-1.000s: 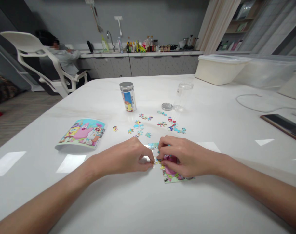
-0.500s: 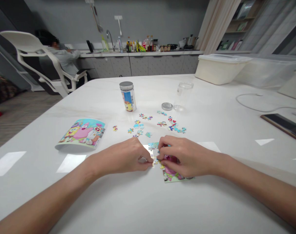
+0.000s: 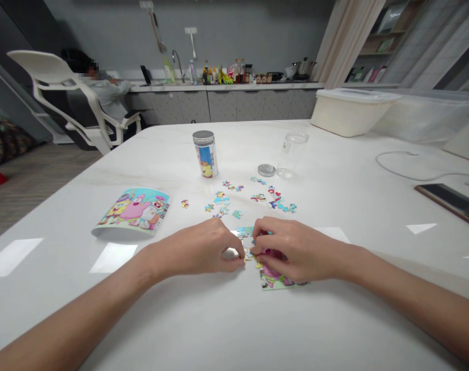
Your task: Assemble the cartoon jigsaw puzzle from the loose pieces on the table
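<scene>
A partly joined jigsaw puzzle (image 3: 272, 279) with a pink cartoon figure lies on the white table, mostly covered by my right hand (image 3: 284, 247). The thumb and fingers of that hand are pinched at the puzzle's left side, around a small puzzle piece (image 3: 248, 254). From the left, my left hand (image 3: 209, 247) pinches the outer edge of the same small piece between thumb and forefinger. Blue-green joined pieces (image 3: 244, 231) show above, between the two hands. Loose puzzle pieces (image 3: 221, 198) lie scattered beyond my hands.
A curled picture sheet (image 3: 134, 211) lies at left. Farther back stand a lidded jar (image 3: 205, 157) and a clear jar (image 3: 292, 154), with a metal lid (image 3: 266, 170) between them. A phone (image 3: 453, 203), a cable (image 3: 397, 175) and bins (image 3: 350, 113) are at right. A person (image 3: 106, 93) sits beyond.
The view has shifted slightly. Both hands stay at the puzzle's left edge in nearly the same pinch, with the left fingertips slightly lower.
</scene>
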`<state>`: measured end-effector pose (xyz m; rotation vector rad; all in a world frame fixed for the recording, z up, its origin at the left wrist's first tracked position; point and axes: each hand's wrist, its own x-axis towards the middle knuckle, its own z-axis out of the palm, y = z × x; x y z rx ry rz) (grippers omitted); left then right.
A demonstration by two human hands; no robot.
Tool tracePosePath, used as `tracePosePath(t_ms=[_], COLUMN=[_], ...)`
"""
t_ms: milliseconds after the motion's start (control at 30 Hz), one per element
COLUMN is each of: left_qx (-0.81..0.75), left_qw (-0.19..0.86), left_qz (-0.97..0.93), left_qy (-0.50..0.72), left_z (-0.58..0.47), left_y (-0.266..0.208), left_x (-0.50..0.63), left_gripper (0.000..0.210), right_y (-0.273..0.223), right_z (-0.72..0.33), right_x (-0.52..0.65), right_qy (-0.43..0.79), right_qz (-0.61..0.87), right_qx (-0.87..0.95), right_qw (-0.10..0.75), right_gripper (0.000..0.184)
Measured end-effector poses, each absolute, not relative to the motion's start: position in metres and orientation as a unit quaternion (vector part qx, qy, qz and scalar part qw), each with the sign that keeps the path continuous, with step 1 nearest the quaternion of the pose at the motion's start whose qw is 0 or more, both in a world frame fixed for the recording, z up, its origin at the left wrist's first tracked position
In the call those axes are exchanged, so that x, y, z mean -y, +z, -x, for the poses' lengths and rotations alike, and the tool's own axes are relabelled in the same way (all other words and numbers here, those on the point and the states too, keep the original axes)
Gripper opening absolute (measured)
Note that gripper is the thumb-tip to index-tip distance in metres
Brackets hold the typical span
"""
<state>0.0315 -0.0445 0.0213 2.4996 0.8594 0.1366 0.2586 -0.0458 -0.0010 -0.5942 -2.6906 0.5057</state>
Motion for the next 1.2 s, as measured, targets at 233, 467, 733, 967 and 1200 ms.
tracePosePath(t_ms=[233,467,733,967,1200], left_qx=[-0.269,-0.298,-0.304,-0.293,-0.305], left_qw=[0.167,0.131,0.169,0.147,0.055], left_qz=[-0.948,-0.946,-0.936,-0.943,-0.941], left_qy=[0.022,-0.007,0.045,0.064,0.138], left_z=[-0.033,-0.037,-0.039,-0.036,-0.031], left_y=[0.023,0.020,0.019,0.016,0.010], left_x=[0.045,0.050,0.050,0.049,0.040], left_gripper=[0.026,0.029,0.024,0.022,0.024], right_y=[0.000,0.003,0.000,0.000,-0.001], right_z=[-0.258,-0.256,-0.259,-0.258,-0.258], right_x=[0.046,0.047,0.046,0.045,0.046], right_qy=[0.181,0.202,0.198,0.178,0.147], right_qz=[0.213,0.227,0.224,0.220,0.228], right_qx=[0.946,0.939,0.941,0.947,0.944], right_qw=[0.164,0.162,0.156,0.151,0.188], right_gripper=[0.016,0.016,0.014,0.014,0.019])
